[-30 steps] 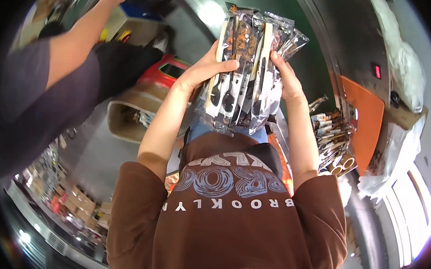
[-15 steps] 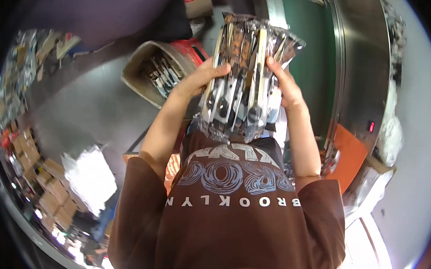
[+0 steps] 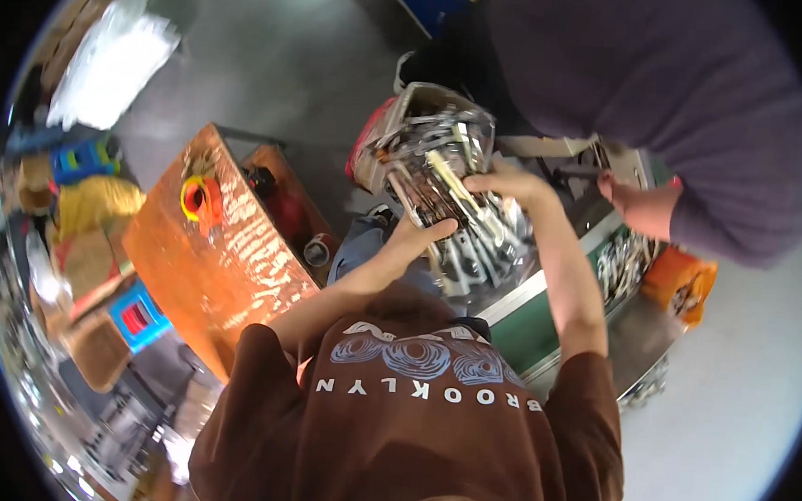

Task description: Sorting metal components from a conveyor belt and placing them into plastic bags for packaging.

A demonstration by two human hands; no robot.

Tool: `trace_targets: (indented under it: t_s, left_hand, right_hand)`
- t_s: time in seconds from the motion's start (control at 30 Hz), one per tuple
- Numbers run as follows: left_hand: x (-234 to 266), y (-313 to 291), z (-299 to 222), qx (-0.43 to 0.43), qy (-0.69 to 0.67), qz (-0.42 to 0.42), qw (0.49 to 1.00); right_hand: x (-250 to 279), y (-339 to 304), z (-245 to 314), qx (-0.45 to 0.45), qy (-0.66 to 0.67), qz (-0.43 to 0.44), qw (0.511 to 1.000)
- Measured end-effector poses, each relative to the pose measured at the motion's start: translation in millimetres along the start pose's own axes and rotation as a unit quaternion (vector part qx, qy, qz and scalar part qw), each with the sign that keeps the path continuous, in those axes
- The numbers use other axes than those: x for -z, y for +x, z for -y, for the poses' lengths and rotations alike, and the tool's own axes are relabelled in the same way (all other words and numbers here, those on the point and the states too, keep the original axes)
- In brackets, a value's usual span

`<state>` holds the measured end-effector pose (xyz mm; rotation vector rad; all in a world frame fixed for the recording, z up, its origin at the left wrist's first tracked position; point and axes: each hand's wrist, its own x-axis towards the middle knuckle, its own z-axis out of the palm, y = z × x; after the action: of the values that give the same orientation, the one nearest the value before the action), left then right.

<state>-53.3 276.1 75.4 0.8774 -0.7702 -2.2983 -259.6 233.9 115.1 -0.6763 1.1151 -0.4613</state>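
Left: copper-coloured table (image 3: pixel 182 266), glossy creased top, orange ring-shaped roll (image 3: pixel 211 206) near its far corner. Past the table's right edge, left hand (image 3: pixel 417 240) pinches the pack bundle (image 3: pixel 462 208) by its near-left side, thumb on top. Bundle is between both hands, long axis slanting far-left to near-right; crinkly clear film, slim pale sticks inside. Beige-rimmed bin (image 3: pixel 432 93) at its far end, contact unclear. Right hand (image 3: pixel 518 186) grips the right flank, equally near. Green counter (image 3: pixel 528 326), metal edge, right; co-worker's hand (image 3: pixel 643 209) beyond.
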Motion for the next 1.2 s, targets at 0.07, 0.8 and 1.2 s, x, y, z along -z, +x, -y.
trace_targets:
  t_s: [0.07, 0.8, 1.2]
  left_hand:
    - [-4.9, 6.9, 39.1, -0.1, -0.064, -0.137, 0.983]
    - [2.2, 179.7, 158.8, -0.156, -0.699, -0.296, 0.632]
    - [-19.9, 152.1, 116.2, -0.102, -0.63, -0.294, 0.712]
  right_hand:
    - [6.1, 56.7, 36.1, -0.115, -0.133, 0.163, 0.971]
    - [-29.6, 182.8, -7.6, 0.197, -0.809, 0.283, 0.477]
    - [-5.1, 171.6, -16.0, 0.356, -0.585, 0.19, 0.703]
